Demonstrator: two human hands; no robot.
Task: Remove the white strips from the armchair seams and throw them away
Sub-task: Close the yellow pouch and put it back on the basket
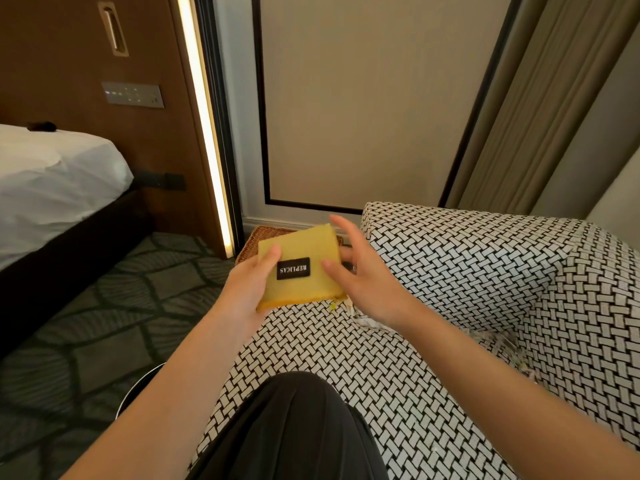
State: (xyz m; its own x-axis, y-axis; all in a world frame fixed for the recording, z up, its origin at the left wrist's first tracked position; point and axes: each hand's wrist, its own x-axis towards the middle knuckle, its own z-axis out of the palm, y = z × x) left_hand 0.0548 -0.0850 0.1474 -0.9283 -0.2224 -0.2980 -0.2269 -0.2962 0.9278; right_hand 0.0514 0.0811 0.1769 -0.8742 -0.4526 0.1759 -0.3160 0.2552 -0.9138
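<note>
Yellow pad [304,244] is held up over the armchair [450,271] seat, prob. so you can get at the seam under it. Your L hand [247,282] grips the pad's left edge, thumb on top, fingers curled beneath. Your R hand [360,271] is spread wide, fingers straight at the pad's right edge, clamping nothing. White strips [369,320] sit wedged in the seat/arm seam just below the pad, w/ more further back.

A bed [52,181] with a white sheet stands at the left, a small dark object [41,126] on it. Behind it a wooden wall panel [69,64] carries a switch plate [133,95], beside a lit light strip [204,126]. Beige curtains [540,116] hang at the right. A yellow pad [301,268] with a black label is above a wicker basket [259,235] on the patterned carpet [104,306].
</note>
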